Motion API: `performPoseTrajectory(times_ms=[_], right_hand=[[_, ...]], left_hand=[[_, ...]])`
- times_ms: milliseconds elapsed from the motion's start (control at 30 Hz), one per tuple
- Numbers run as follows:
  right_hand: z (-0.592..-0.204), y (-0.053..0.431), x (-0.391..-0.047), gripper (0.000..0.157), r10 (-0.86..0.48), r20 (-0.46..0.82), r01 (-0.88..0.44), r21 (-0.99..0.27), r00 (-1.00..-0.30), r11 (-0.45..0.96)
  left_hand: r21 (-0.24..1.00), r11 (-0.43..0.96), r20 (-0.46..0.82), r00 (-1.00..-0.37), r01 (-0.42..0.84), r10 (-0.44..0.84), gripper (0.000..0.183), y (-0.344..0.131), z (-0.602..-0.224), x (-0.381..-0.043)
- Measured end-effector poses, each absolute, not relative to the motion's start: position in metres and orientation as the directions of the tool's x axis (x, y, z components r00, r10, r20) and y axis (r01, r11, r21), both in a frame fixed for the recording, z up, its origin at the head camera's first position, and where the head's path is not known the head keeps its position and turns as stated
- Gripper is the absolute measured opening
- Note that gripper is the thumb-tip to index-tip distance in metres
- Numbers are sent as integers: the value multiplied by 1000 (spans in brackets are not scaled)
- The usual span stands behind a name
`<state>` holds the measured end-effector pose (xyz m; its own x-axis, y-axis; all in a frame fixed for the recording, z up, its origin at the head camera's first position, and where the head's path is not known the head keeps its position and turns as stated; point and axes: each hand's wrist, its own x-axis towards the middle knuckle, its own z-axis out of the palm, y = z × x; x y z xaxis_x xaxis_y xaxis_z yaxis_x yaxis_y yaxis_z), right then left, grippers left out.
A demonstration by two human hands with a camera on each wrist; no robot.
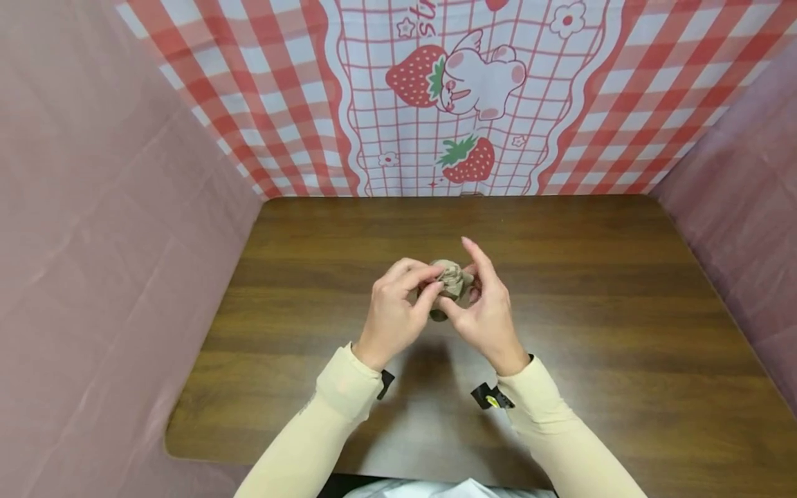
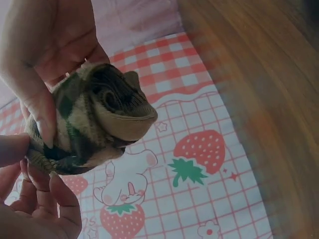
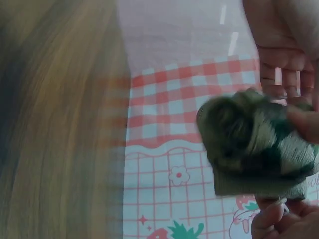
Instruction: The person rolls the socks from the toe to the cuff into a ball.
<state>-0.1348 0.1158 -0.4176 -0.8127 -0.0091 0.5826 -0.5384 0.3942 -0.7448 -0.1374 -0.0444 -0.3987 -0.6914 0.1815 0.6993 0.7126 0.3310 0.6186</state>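
A small rolled bundle of camouflage cloth (image 1: 452, 279), in green, brown and tan, is held up between both hands over the table. My left hand (image 1: 394, 315) pinches its near side between thumb and fingertips. From the other side my right hand (image 1: 488, 312) grips it, thumb in front and index finger raised away. In the left wrist view the bundle (image 2: 82, 119) shows a folded tan edge curving round a dark, coiled opening. The right wrist view has the bundle (image 3: 254, 142) slightly blurred, with a rolled spiral at one end. What the cloth is cannot be told.
A brown wood-grain table (image 1: 591, 297) lies beneath the hands. Behind it hangs a red-and-white checked curtain (image 1: 268, 90) printed with strawberries and a rabbit. Pink cloth walls (image 1: 81, 242) stand at both sides. Black wrist devices (image 1: 492, 396) sit below the sleeves' cuffs.
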Motion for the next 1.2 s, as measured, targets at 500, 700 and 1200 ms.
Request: performPoseTrajectory(times_ms=[500, 700, 1200], right_hand=[[-423, 114, -134, 55, 41, 553, -530, -815, -832, 232], [-420, 116, -134, 56, 62, 459, -456, -888, -886, 61], [-419, 128, -137, 57, -162, 433, -372, -877, -887, -305]], left_hand=[[570, 344, 729, -652, 746, 207, 17, -46, -399, -142], [661, 181, 688, -685, 728, 240, 13, -54, -397, -150], [886, -111, 438, -733, 451, 521, 5, -76, -390, -164]])
